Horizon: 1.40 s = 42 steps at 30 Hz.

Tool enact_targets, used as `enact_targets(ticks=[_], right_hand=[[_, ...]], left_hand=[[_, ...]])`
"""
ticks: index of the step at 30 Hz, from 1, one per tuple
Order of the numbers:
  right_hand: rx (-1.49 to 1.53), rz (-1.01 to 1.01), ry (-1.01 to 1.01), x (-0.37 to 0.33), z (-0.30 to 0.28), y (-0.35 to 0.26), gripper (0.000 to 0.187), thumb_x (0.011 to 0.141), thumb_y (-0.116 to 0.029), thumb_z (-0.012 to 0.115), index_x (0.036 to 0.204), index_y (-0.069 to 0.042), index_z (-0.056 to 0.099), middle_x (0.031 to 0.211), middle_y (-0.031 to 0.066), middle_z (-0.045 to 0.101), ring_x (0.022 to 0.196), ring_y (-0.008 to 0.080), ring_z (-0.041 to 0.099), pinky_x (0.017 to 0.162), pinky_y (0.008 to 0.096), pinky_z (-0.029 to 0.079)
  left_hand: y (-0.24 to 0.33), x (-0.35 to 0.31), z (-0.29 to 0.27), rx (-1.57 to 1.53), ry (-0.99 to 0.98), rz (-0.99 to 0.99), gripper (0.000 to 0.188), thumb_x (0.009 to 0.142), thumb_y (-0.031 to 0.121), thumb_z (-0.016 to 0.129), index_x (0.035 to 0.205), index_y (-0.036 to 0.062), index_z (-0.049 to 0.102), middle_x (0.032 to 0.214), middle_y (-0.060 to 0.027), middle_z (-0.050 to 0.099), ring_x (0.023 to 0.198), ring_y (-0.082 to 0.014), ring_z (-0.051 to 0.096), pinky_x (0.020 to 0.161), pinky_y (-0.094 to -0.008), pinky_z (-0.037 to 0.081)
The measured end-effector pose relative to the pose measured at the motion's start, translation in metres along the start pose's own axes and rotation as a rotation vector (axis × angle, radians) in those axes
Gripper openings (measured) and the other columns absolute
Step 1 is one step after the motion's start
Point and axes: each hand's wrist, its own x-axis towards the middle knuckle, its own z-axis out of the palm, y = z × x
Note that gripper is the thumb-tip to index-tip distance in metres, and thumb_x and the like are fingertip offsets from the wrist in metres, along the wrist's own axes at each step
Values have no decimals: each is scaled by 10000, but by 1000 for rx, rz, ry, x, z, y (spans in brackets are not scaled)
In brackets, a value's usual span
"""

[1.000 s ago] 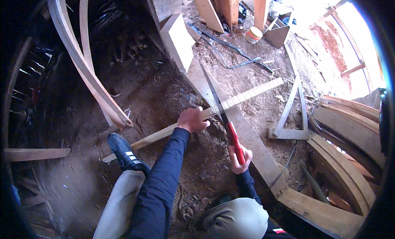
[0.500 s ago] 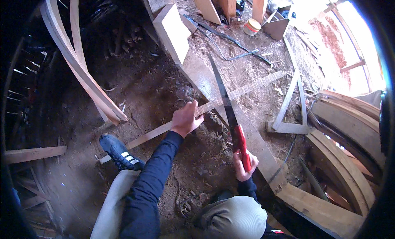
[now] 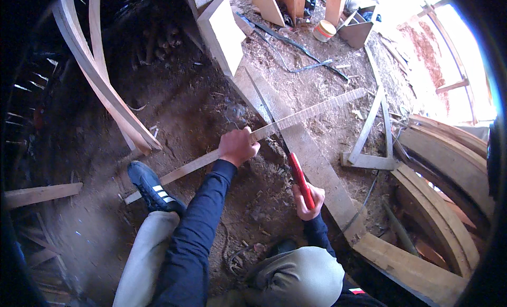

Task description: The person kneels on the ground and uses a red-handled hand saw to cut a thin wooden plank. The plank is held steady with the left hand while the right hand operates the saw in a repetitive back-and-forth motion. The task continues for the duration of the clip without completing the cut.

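My left hand [image 3: 238, 147] is wrapped round a long thin wooden strip [image 3: 322, 107], pressing it across a wide plank [image 3: 317, 161]. Closely spaced crosswise lines mark the strip's far right part. In my right hand [image 3: 308, 201] is the red handle of a handsaw [image 3: 300, 177]. Its thin dark blade slants up to the left and crosses the strip just right of my left hand. The blade's edge against the wood is too fine to make out. My dark shoe [image 3: 150, 188] is beside the strip's near left end.
Curved wooden pieces [image 3: 97, 85] stand at the left, and more curved boards [image 3: 438, 212] lie at the right. A wooden block [image 3: 222, 35] sits on the plank's far end. Farther back are a round tub [image 3: 324, 30] and a wooden box [image 3: 356, 31]. Shavings cover the ground.
The saw has swung its tip to the left and its handle has come slightly left and down with my right hand. My left hand still grips the strip in nearly the same spot.
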Motion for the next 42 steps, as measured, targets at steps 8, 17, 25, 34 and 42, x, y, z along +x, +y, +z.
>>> enact_targets(ticks=[8, 17, 25, 34, 42], right_hand=[[-53, -56, -25, 4, 0, 12, 130, 801, -108, 648, 702, -36, 602, 482, 63, 447, 387, 171, 477, 445, 289, 397], [35, -14, -68, 2, -1, 36, 183, 811, -111, 668, 683, -42, 557, 506, 67, 447, 410, 181, 472, 452, 288, 389], [-151, -128, -66, -2, 7, 44, 253, 812, -128, 688, 647, -68, 506, 514, 84, 435, 404, 227, 477, 440, 337, 395], [-113, -82, -12, -4, 14, 45, 190, 807, -111, 663, 654, -65, 561, 495, 74, 456, 388, 218, 488, 443, 324, 412], [-76, -66, -25, 0, 18, 45, 167, 834, -119, 647, 691, -59, 585, 500, 62, 437, 393, 164, 453, 439, 303, 389]], left_hand=[[7, 3, -15, -100, -89, -26, 350, 734, 413, 680, 834, 78, 680, 840, -208, 681, 802, -379, 673, 743, -477, 546], [-2, 12, 3, -31, -159, -94, 333, 763, 397, 646, 866, 89, 716, 818, -194, 689, 825, -363, 682, 766, -466, 552], [6, 12, -2, -32, -150, -104, 317, 752, 370, 671, 833, 69, 726, 848, -204, 692, 832, -371, 686, 773, -450, 559], [2, 8, -1, 22, -79, -138, 319, 739, 385, 692, 823, 80, 731, 823, -187, 695, 809, -356, 691, 753, -444, 565], [4, 9, 3, 39, -68, -127, 329, 749, 403, 683, 827, 87, 730, 806, -176, 696, 779, -353, 693, 738, -453, 566]])
